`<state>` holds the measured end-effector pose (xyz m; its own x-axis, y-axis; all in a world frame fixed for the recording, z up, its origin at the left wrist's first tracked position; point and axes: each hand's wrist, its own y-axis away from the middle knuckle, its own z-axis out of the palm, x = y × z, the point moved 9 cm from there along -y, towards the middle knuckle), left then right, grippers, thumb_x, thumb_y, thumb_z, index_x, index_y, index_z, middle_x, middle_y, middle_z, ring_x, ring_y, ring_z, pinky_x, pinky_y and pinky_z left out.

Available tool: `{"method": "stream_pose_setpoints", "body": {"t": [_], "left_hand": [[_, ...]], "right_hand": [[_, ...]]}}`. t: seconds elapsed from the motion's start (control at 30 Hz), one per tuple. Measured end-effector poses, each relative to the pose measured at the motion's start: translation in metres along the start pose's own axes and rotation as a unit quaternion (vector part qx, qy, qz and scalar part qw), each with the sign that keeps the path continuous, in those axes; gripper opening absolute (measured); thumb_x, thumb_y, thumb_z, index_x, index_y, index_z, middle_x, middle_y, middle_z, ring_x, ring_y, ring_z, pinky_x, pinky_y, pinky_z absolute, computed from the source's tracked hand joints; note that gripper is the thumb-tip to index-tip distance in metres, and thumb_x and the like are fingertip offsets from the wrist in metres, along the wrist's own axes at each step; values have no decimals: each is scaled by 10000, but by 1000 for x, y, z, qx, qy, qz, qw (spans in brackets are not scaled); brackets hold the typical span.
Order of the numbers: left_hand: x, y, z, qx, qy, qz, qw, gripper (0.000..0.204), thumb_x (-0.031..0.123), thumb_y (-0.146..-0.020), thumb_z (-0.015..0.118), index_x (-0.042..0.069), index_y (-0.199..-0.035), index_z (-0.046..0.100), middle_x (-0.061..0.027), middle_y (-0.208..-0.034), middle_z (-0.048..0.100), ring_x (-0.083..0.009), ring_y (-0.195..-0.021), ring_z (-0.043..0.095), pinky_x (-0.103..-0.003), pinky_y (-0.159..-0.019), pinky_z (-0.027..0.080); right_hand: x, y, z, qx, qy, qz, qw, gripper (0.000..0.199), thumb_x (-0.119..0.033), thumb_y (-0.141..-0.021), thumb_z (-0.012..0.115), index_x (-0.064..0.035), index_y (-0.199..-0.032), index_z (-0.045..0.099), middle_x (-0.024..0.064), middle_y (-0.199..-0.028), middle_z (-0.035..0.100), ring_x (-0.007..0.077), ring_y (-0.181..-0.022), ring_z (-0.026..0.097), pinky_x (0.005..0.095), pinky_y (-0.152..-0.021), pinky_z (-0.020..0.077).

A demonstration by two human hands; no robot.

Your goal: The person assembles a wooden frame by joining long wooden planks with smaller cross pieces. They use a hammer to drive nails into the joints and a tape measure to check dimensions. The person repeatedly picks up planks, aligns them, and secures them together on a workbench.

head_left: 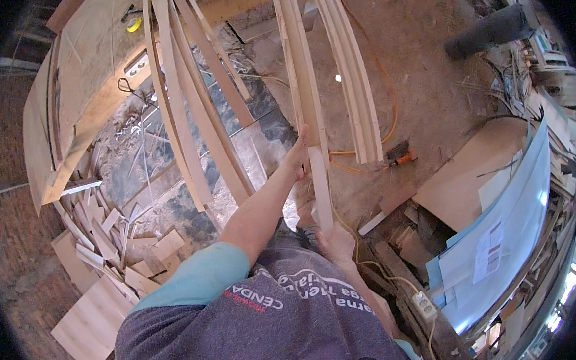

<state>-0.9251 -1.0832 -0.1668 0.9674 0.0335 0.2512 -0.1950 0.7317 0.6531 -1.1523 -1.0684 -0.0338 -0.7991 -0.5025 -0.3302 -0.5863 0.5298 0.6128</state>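
A long, pale wooden board [299, 68] runs from the far edge of the head view down to my body. My left hand [297, 157] grips its left side partway along; the thumb lies along the board, and the other fingers are mostly hidden beneath it. Around the near end, which shows a paler face [321, 188], my right hand [338, 244] is closed. To the right of this board lies a grooved wooden moulding [350, 71], apart from my hands. Several long wooden strips [190, 108] stretch away to the left of my left forearm.
At far left stands a workbench [88, 55] with a yellow tape measure [134, 24]. Wood offcuts [158, 254] pile up at lower left. An orange-handled tool [405, 158] and an orange cord [395, 114] lie on the floor. Right are blue-white sheets [495, 239] and a power strip [424, 304].
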Motion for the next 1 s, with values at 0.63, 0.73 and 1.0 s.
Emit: {"method": "stream_pose_setpoints", "body": {"t": [0.63, 0.73, 1.0], "left_hand": [[30, 54, 8, 271, -176, 38, 946, 1157, 914, -721, 621, -1, -1420, 510, -190, -1312, 633, -317, -1185, 625, -456, -983, 519], [37, 59, 3, 229, -172, 33, 958, 1183, 913, -735, 610, -20, -1453, 493, -201, -1353, 596, -324, -1217, 600, -478, -975, 516], [41, 46, -33, 205, -167, 38, 964, 892, 814, -872, 559, 42, -1318, 589, -111, -1126, 706, -284, -1027, 693, -449, -892, 563]], "right_hand": [[96, 73, -44, 121, -8, 14, 993, 489, -473, -847, 763, -11, -952, 644, 248, -831, 685, 448, -829, 690, 515, -702, 526], [73, 54, -71, 138, -87, 4, 987, 447, -397, -852, 769, 5, -1012, 656, 237, -833, 691, 413, -810, 699, 474, -711, 534], [98, 15, -78, 129, -129, -15, 983, 440, -256, -854, 769, 34, -1163, 649, 173, -893, 724, 241, -841, 701, 370, -775, 547]]}}
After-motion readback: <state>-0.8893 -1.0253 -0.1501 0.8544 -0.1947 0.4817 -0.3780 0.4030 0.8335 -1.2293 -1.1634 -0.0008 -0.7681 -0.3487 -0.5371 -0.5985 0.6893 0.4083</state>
